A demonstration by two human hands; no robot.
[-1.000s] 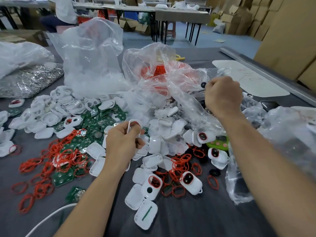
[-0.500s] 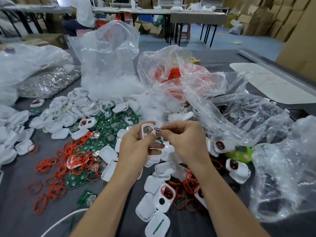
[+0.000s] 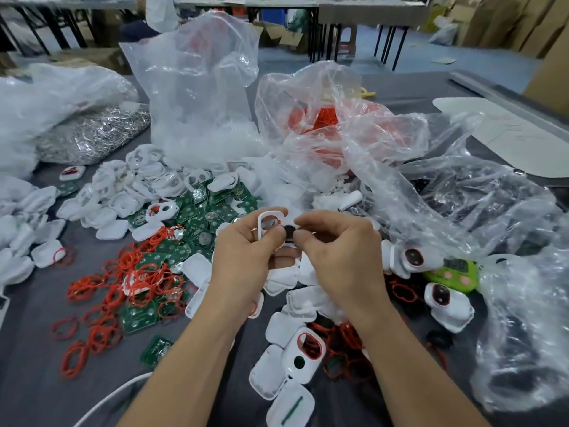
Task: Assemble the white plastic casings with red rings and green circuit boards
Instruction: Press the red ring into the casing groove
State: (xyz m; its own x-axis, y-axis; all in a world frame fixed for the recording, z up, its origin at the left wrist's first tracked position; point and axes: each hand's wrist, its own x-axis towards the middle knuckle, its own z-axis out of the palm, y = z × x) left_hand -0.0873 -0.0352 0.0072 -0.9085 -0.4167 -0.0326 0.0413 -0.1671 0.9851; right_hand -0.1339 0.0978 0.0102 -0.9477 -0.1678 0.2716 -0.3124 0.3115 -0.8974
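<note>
Place: factory assembly floor.
Upper right: stacked cardboard cartons.
Top: more worktables.
Centre: bulk parts bags on the bench.

The grey surface carries white casings; red rings; green boards; plastic bags.

Right hand (pinching dark piece) reached casing.

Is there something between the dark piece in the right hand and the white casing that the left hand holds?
Nothing visible does. The left hand grips the white casing, and the right hand pinches the small dark piece right beside the casing's edge, with no other part between them.
</note>
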